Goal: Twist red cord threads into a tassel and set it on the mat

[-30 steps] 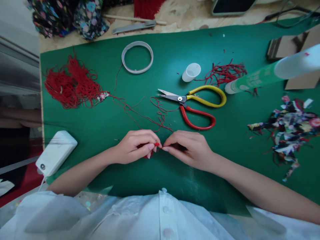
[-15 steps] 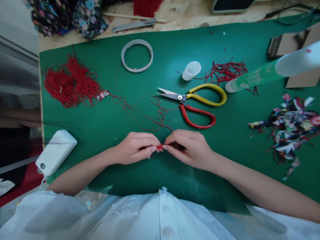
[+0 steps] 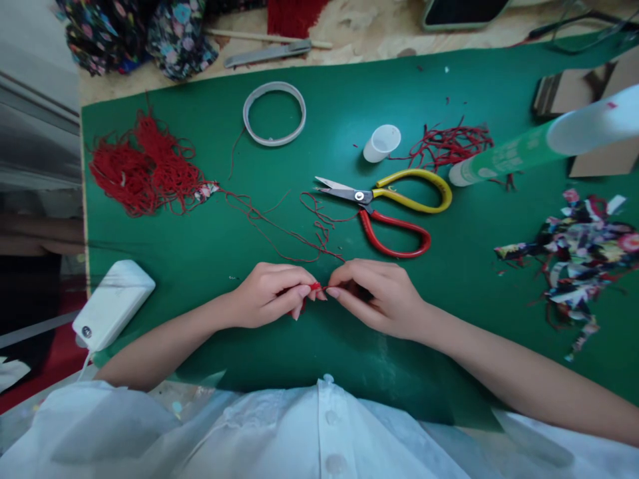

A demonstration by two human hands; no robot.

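Note:
Near the front of the green mat (image 3: pixel 210 359), my left hand (image 3: pixel 274 293) pinches a small piece of red cord (image 3: pixel 315 287) between thumb and fingers. My right hand (image 3: pixel 377 296) faces it, thumb and forefinger closed on a thin end of the same red cord. A short stretch of cord spans the small gap between the fingertips. Most of the piece is hidden by my left fingers. Just beyond the hands lie loose red threads (image 3: pixel 284 229) and scissors (image 3: pixel 359 195) with one yellow and one red handle, blades parted.
A red thread bundle (image 3: pixel 150 169) lies left, above a white power bank (image 3: pixel 114 305). Farther back are a tape ring (image 3: pixel 245 123), a small cup (image 3: pixel 382 144), cord scraps (image 3: pixel 444 146) and a tilted bottle (image 3: pixel 524 148). Patterned fabric scraps (image 3: pixel 569 253) lie right; a utility knife (image 3: pixel 267 53) lies behind.
The fingertips have drawn slightly apart, and a thin length of cord now shows between them. More of my left fingers is visible below the red piece.

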